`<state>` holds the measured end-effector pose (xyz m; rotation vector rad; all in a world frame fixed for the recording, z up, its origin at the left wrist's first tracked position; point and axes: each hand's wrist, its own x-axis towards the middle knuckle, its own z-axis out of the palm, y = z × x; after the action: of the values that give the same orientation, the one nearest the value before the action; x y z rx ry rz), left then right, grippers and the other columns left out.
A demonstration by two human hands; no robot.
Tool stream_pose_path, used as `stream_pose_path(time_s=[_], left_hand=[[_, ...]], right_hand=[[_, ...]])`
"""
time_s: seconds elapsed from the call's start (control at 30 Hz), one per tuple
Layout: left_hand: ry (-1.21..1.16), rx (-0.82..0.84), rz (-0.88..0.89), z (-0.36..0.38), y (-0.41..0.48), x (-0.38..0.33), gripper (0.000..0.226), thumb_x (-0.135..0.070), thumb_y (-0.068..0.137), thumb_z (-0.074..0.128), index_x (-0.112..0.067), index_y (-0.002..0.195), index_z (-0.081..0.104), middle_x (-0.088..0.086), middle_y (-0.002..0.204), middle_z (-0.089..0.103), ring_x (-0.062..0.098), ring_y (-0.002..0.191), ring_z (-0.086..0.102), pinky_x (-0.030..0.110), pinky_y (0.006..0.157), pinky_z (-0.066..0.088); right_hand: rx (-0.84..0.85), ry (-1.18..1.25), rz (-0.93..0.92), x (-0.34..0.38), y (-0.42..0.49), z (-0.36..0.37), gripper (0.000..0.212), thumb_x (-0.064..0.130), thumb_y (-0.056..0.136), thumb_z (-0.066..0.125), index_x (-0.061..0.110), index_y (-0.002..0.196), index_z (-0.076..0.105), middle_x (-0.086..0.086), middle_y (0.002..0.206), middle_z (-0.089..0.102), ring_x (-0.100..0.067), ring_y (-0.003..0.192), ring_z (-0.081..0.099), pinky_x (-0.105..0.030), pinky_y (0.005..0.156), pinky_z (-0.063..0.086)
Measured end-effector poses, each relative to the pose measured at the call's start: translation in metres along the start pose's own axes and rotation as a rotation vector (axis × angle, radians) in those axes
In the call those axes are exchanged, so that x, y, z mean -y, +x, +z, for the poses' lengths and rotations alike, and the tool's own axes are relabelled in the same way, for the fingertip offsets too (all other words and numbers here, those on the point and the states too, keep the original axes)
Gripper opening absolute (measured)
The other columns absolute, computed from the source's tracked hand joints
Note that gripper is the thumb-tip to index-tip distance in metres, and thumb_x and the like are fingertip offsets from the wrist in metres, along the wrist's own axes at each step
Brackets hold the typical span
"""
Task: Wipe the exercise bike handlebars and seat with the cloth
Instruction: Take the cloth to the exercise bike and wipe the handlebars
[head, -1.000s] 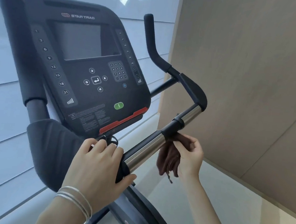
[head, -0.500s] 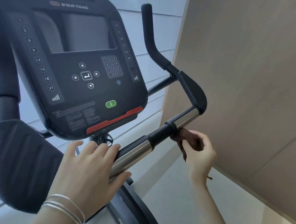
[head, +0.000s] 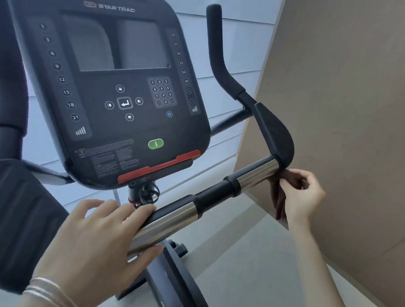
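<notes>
R hand (head: 301, 196) pinches dark cloth (head: 280, 197) against outer end of handlebar (head: 255, 173), by the padded bend. L hand (head: 99, 242) open, resting on inner chrome section. Should wrap cloth round bar, keep pressure, sweep full length.

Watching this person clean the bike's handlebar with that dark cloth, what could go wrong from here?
1. The right hand only pinches the bunched cloth at the end of the handlebar, so it may skim the metal rather than wrap it, or slip free.
2. The left hand rests bare on the nearer chrome section, possibly leaving fresh smudges.
3. The console buttons sit close by; a stray wipe might press one.
</notes>
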<state>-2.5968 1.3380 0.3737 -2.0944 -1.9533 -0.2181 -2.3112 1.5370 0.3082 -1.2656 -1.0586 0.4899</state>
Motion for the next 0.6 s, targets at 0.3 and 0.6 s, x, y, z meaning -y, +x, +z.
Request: stream_pose_path(time_s=[0.3,0.6], left_hand=[[0.048,-0.016,0.037,-0.003,-0.001,-0.002,0.060,-0.063,0.073,0.038,-0.024,0.109,0.067,-0.013,0.066,0.064,0.017,0.062,0.065,0.035,0.069,0.054],[0.044,-0.047,0.052,-0.001,-0.003,0.001,0.058,-0.064,0.074,0.037,-0.028,0.108,0.066,-0.016,0.063,0.063,0.012,0.059,0.062,0.030,0.062,0.053]], right_hand=[[-0.055,-0.074,-0.503,0.070,0.030,-0.001,0.022,0.004,0.075,0.067,0.017,0.092,0.065,0.007,0.093,0.062,-0.005,0.088,0.059,-0.014,0.083,0.043],[0.254,-0.288,-0.476,0.052,0.067,0.036,0.018,0.016,0.079,0.070,0.026,0.094,0.068,0.018,0.087,0.064,-0.008,0.087,0.056,-0.010,0.077,0.039]])
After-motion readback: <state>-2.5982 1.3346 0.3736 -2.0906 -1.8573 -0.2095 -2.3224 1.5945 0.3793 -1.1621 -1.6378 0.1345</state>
